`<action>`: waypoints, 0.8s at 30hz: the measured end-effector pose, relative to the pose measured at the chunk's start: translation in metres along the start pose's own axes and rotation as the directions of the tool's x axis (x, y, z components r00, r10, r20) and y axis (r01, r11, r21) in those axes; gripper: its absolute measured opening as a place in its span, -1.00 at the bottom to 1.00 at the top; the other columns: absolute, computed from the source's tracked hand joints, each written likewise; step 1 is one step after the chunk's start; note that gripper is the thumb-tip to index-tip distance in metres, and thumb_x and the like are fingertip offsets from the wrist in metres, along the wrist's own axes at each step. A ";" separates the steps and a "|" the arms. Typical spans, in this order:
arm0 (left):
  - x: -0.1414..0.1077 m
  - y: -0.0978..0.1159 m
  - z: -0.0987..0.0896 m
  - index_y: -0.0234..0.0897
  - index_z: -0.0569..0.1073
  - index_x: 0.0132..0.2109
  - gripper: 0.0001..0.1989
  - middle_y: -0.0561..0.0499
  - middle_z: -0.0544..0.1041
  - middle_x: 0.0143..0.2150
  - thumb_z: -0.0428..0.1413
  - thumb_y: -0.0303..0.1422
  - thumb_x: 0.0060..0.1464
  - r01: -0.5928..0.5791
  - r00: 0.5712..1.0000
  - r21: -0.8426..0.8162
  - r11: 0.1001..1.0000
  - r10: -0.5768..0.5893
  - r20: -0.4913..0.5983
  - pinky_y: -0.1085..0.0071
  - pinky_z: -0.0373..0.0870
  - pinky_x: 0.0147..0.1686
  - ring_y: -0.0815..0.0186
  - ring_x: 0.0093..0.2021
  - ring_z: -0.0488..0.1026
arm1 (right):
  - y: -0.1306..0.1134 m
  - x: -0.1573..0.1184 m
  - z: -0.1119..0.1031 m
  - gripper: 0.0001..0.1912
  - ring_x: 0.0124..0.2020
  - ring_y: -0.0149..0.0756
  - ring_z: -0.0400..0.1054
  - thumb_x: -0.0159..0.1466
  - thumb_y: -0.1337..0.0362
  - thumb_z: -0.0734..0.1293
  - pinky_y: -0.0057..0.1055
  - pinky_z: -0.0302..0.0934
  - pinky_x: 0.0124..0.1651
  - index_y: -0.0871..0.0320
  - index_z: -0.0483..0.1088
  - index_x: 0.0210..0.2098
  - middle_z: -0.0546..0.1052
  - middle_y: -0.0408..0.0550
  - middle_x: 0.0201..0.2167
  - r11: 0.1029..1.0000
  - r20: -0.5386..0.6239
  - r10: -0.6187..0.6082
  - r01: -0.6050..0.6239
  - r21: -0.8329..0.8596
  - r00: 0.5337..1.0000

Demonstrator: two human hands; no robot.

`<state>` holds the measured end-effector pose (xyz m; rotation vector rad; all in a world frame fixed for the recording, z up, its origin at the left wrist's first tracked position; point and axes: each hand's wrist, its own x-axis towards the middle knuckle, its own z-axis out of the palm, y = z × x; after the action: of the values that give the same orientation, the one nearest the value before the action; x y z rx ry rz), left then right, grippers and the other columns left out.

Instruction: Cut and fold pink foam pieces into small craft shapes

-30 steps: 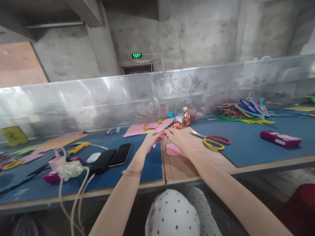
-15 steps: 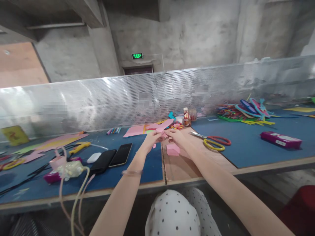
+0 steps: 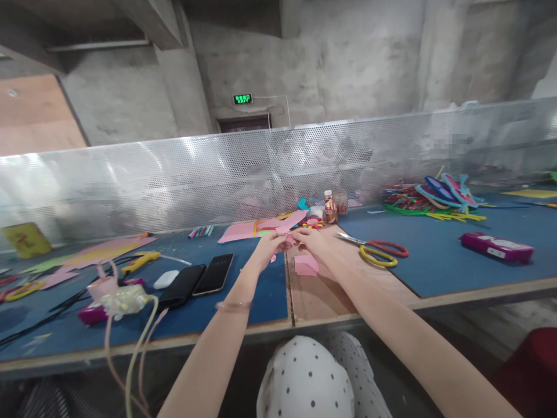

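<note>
"Paper (image 3: 289, 237), a little pink bit; it's up between the two hands, near the line where the left blue mat (image 3: 261, 305) meets the brown board (image 3: 322, 302); how do the hands have it?"

"The left hand (image 3: 268, 244) pinches it from one side; the right hand (image 3: 310, 239) pinches it from the other; the fingers hide most of it, so I can't tell its shape!"

"What's close by?"

"A pink square (image 3: 306, 265) lies on the brown board, nearer the person than the hands; a tiny pink scrap (image 3: 273, 259) is by the left hand; big pink sheets (image 3: 237, 231) lie behind; a bottle (image 3: 330, 209) stands upright past the right hand!"

"And farther out?"

"On the right, scissors (image 3: 366, 243) with one red loop and one yellow loop; then a heap of bright fuzzy sticks (image 3: 402, 200) and a purple box (image 3: 496, 248); on the left, a phone (image 3: 214, 274) just beside a black case (image 3: 181, 287); at the back, a shiny metal screen (image 3: 174, 174) with tiny holes!"
</note>
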<state>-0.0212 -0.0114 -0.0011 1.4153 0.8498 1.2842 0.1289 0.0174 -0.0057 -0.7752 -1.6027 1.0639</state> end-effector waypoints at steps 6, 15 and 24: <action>0.001 -0.002 -0.001 -0.36 0.39 -0.39 -0.85 0.00 0.47 -0.49 0.15 -0.37 -0.17 -0.014 1.000 -0.011 1.000 0.014 0.019 0.44 0.36 -0.33 0.41 -0.48 0.42 | -0.001 -0.001 0.002 -0.74 -0.60 -0.52 0.21 -0.03 0.16 0.31 -0.53 0.13 -0.56 0.25 0.41 -0.45 0.42 -0.10 -0.51 0.999 -0.028 -0.031 0.030 -0.033 0.999; 0.002 -0.004 -0.002 -0.37 0.38 -0.39 -0.77 0.01 0.46 -0.49 0.19 -0.31 -0.19 -0.024 1.000 0.020 0.999 0.024 0.013 0.43 0.35 -0.32 0.42 -0.49 0.41 | -0.011 -0.008 0.006 -0.77 -0.62 -0.54 0.17 -0.04 0.17 0.31 -0.56 0.09 -0.58 0.24 0.38 -0.51 0.38 -0.16 -0.59 0.999 -0.033 -0.024 0.023 -0.041 0.999; 0.002 -0.003 -0.002 -0.35 0.38 -0.41 -0.82 0.01 0.45 -0.52 0.18 -0.34 -0.20 -0.002 1.000 0.018 1.000 0.001 0.018 0.40 0.35 -0.31 0.40 -0.49 0.41 | -0.009 -0.007 0.007 -0.73 -0.61 -0.53 0.17 -0.06 0.11 0.32 -0.56 0.06 -0.60 0.23 0.35 -0.53 0.34 -0.17 -0.57 1.000 -0.014 -0.003 0.004 0.029 1.000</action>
<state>-0.0228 -0.0082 -0.0040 1.4398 0.8501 1.2658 0.1247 0.0057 -0.0013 -0.7588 -1.5726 1.0748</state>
